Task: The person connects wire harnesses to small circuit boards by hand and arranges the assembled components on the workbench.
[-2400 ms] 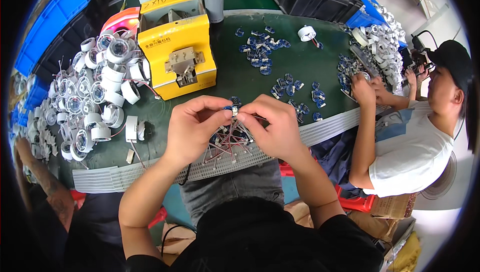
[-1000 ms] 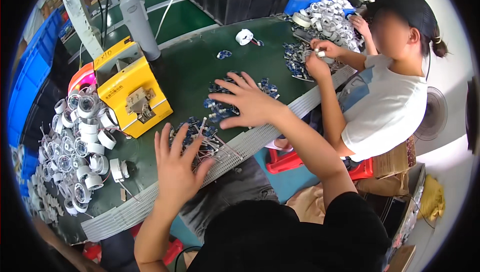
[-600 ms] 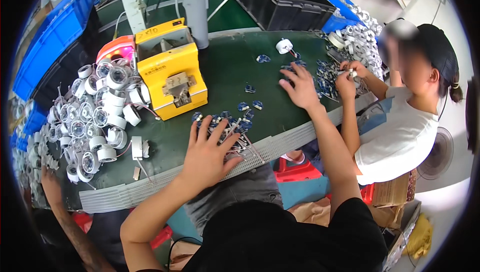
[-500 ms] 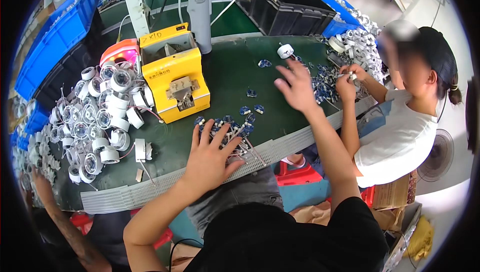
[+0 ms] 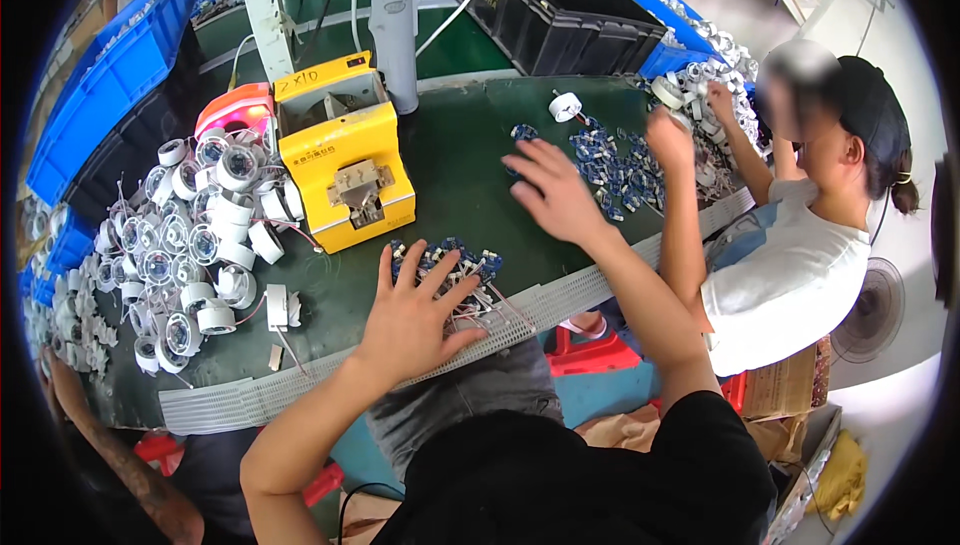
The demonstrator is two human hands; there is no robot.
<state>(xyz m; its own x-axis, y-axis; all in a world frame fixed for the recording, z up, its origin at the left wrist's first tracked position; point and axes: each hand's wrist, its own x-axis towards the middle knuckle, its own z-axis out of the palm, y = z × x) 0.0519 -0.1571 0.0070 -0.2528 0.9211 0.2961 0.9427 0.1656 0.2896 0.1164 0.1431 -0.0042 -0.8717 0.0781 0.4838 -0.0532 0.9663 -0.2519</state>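
Observation:
My left hand [image 5: 412,310] lies with spread fingers over a small heap of blue circuit boards [image 5: 487,265] with thin wires, at the near edge of the green work table. To its right, my right hand [image 5: 555,193] is over the table top, fingers stretched and apart, holding nothing that I can see. One or more loose blue circuit boards [image 5: 522,132] lie just beyond its fingertips. A larger spread of blue boards [image 5: 612,167] is to the right of that hand. Behind them stands a white round housing [image 5: 565,107] with a short wire.
A yellow machine [image 5: 350,180] stands left of centre, beside a heap of white round housings [image 5: 215,235]. A grey cylinder [image 5: 394,35] and a black crate [image 5: 560,20] are at the back. A co-worker [image 5: 790,255] sits at the right, near more white parts.
My right hand has moved left and nearer. The loose boards beside the heap under my left hand no longer lie apart from it. The co-worker's hands have separated, one reaching toward the white parts.

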